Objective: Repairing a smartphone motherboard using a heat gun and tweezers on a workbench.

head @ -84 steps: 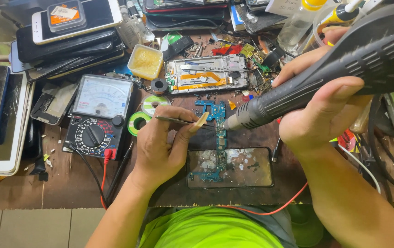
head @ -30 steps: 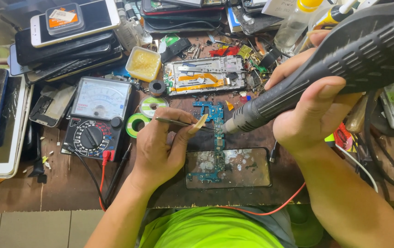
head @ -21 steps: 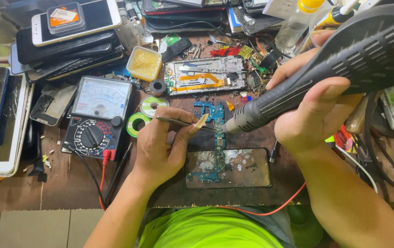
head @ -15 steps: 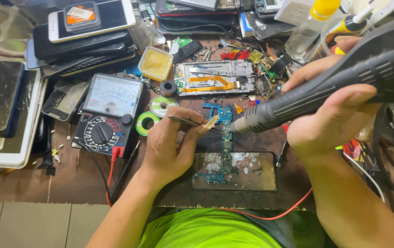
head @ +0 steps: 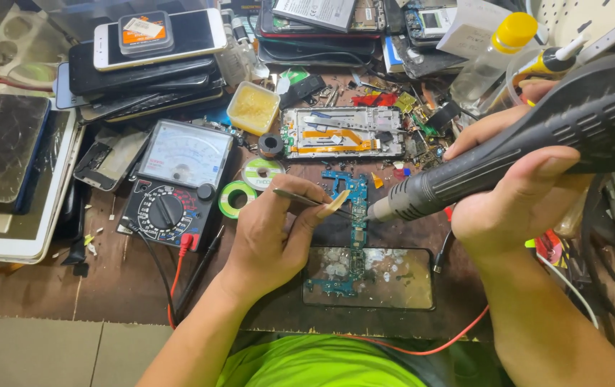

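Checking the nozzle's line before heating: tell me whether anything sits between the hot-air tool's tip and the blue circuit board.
Nothing visible blocks it. The hot-air tool, held in the right hand, has its nozzle tip just right of the blue circuit board. The tweezers in the left hand come in from the opposite side.

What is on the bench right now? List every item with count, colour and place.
blue phone circuit board: 1, blue, bench centre, under the tool tips
dark rectangular work mat: 1, black with pale residue, near edge
black hot-air tool: 1, black with metal nozzle, right
thin metal tweezers: 1, silver, centre
analog multimeter: 1, black with white dial, left of centre
green tape rolls: 2, green, beside the meter
opened phone frame: 1, grey and orange, behind the board
stacked phones: several, dark and white, back left
left hand: holds the tweezers
right hand: grips the hot-air tool
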